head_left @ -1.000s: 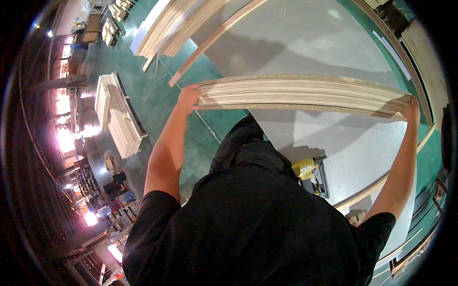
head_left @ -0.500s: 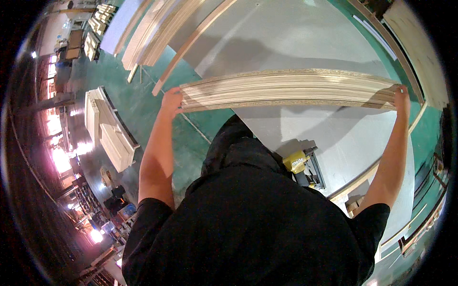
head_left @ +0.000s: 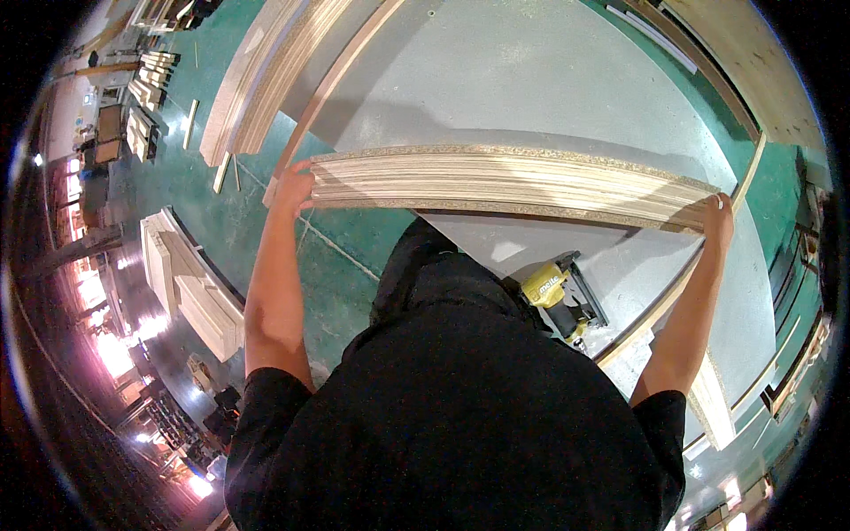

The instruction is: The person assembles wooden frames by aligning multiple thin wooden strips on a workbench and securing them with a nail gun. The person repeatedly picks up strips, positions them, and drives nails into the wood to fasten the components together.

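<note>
Shifted nearer the yellow-and-black nail gun [head_left: 549, 285], the long bundle of pale wooden strips [head_left: 513, 188] stretched over the smooth grey panel [head_left: 496, 80], left hand [head_left: 290, 188] and right hand [head_left: 720, 217] clasping its ends, seemingly gathered but not yet released.

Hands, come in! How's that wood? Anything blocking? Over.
Left hand, right hand: gripping opposite ends. Wood strips: stacked between them. Nail gun: on grey board, apart from strips.

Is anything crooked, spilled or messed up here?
A little: the long brown strip pokes past the edge of the grey sheet, and the yellow nail gun lies loose on it. The held board stack looks tidy; I see nothing spilled or broken.
</note>
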`<state>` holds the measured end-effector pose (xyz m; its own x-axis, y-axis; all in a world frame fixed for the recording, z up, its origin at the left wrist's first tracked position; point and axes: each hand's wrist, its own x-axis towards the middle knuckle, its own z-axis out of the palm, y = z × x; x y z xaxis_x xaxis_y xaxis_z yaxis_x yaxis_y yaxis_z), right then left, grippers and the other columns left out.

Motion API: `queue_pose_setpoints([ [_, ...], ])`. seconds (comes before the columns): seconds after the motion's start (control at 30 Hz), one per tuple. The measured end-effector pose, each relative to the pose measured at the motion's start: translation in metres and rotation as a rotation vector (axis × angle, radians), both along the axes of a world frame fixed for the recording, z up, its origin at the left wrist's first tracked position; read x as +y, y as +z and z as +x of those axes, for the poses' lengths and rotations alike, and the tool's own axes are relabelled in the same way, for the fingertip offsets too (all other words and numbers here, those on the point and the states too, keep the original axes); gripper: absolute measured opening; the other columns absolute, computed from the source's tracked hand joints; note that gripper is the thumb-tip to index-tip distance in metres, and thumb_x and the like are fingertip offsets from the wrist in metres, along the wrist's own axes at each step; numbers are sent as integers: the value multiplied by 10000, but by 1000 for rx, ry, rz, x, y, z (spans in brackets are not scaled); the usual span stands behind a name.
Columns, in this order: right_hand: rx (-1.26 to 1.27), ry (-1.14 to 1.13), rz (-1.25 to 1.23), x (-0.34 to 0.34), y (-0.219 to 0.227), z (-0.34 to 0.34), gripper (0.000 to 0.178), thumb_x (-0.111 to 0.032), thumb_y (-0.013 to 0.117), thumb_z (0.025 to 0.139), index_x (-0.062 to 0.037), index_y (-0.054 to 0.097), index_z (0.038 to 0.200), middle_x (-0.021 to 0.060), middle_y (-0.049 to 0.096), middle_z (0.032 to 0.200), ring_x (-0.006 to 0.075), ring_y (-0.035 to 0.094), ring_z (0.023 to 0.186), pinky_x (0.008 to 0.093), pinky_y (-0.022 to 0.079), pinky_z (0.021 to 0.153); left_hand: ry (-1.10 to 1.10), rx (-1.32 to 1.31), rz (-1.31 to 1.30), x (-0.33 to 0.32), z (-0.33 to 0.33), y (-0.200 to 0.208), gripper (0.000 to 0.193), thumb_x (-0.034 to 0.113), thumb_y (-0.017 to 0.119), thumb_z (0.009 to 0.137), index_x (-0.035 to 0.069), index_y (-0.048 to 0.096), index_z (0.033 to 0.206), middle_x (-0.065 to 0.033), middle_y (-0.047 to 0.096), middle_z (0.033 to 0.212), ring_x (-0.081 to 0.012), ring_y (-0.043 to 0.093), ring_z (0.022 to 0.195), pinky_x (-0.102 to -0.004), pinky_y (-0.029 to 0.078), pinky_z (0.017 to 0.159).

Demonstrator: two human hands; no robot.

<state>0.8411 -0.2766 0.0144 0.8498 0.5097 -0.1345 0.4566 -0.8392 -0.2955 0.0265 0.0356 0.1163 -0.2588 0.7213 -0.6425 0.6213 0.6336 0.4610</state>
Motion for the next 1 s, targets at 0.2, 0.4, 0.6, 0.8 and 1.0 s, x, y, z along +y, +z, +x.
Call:
queue_pose_setpoints([
  [0.2, -33, -92, -23, -26, -1, -27, 453, -393, 521, 982, -202, 599, 1385, 217, 652, 1329, 414, 619, 1228, 489, 483, 1027, -89, 21, 24, 23, -33, -31, 517, 145, 600, 908, 132, 582, 1424, -112, 680, 1173, -243, 666, 1070, -479, 569, 869],
  [0.4, 82, -99, -33, -30, 21, -34, 548, -420, 526, 955, -141, 563, 1425, 208, 640, 1356, 401, 596, 1267, 473, 469, 1033, -145, -24, -4, 39, -35, -43, 508, 171, 612, 904, 125, 584, 1409, -132, 684, 1184, -236, 673, 1052, -452, 581, 834],
  [0.6, 66, -144, -17, -12, 30, -56, 560, -404, 505, 947, -176, 533, 1458, 221, 650, 1336, 400, 610, 1258, 480, 466, 1050, -95, -74, 38, 27, -22, -24, 491, 181, 619, 915, 109, 588, 1400, -132, 707, 1136, -231, 701, 937, -460, 579, 780],
  [0.8, 75, -159, -64, 12, 49, -82, 567, -429, 492, 948, -194, 523, 1463, 214, 626, 1375, 403, 594, 1276, 497, 453, 1070, -93, -18, 37, 26, -17, -3, 518, 191, 620, 913, 122, 567, 1424, -88, 704, 1117, -230, 687, 897, -476, 563, 785],
  [1.0, 29, -84, -76, 21, 29, -71, 532, -414, 539, 957, -193, 535, 1442, 207, 653, 1333, 393, 625, 1232, 486, 481, 1033, -111, -6, 49, 41, -54, -23, 525, 158, 601, 890, 137, 588, 1415, -90, 675, 1112, -232, 666, 924, -484, 563, 795],
])
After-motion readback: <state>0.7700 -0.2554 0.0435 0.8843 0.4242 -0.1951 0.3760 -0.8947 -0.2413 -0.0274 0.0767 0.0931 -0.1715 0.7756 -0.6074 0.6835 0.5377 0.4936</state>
